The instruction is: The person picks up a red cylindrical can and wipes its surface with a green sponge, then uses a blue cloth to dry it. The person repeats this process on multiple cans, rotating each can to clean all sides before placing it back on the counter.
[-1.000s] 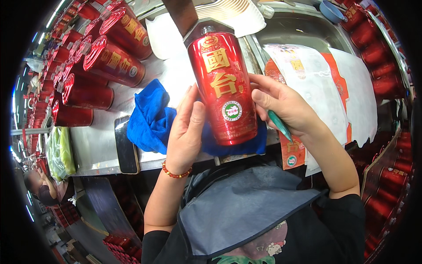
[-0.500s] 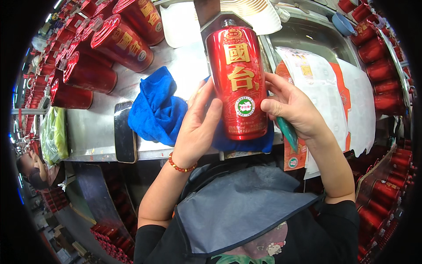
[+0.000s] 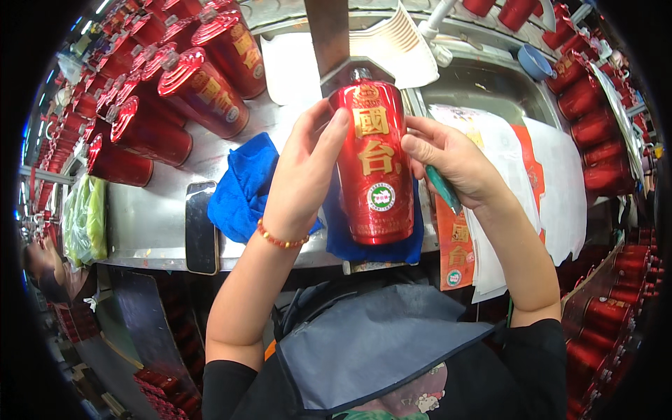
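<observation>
A red glossy bottle (image 3: 376, 182) with gold characters and a round green-and-white emblem lies tilted in front of me, its small neck away from me. My left hand (image 3: 306, 157) grips its left side near the shoulder, the thumb toward its front. My right hand (image 3: 448, 157) holds its right side, fingertips partly hidden behind it. Also held in that hand is a slim green tool (image 3: 442, 187), its narrow end toward me; its kind is unclear. Under the bottle is a blue cloth (image 3: 339, 241). Another blue cloth (image 3: 241, 189) lies bunched left of my left hand.
Several red bottles (image 3: 206, 94) stand at the far left, near a dark phone (image 3: 201, 227). A metal upright (image 3: 327, 35) rises behind the held bottle. Sheets of white paper (image 3: 560, 182) and an orange printed sheet (image 3: 455, 252) lie at right. A blue bowl (image 3: 534, 61) sits beyond.
The bottle sits slightly lower in the picture, and the whole view has shifted. My left hand has slid up toward the bottle's shoulder, its thumb higher. Both hands still hold the bottle.
</observation>
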`<state>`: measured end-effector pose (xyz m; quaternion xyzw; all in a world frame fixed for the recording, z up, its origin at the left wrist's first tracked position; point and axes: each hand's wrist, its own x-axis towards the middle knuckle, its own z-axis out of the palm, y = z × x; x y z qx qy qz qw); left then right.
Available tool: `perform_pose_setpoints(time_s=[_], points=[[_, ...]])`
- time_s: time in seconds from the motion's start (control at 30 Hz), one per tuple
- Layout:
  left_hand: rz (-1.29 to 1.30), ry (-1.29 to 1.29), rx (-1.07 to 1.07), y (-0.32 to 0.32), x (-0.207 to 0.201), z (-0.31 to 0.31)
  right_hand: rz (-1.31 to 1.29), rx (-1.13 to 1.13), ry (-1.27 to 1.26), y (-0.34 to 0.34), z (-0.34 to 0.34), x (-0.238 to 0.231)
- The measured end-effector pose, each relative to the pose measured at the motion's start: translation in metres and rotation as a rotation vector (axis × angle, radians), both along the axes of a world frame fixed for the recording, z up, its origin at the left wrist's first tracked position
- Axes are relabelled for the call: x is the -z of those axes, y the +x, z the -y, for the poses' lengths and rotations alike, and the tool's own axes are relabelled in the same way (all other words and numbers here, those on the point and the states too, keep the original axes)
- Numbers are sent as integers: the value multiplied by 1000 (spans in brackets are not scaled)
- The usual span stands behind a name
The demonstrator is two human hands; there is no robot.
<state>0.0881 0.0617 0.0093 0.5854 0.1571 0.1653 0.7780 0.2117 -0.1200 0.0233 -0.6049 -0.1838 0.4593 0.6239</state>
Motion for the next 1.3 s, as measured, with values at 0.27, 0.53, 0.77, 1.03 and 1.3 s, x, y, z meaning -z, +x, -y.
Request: perform_pose_setpoints(time_s=[0.27, 0.53, 0.77, 1.03, 1.3], points=[[-42, 30, 15, 27, 0, -8, -5, -9, 41, -1, -5, -1], [-30, 43, 33, 30, 5, -8, 0, 3, 61, -1, -3, 2], [-59, -45, 21, 17, -2, -6, 26, 23, 8, 0, -4, 0], [-79, 590, -14, -41, 37, -11, -15, 55, -41, 6, 9, 10], [-19, 698, 39, -69, 58, 21, 29, 49, 26, -36, 32, 17]])
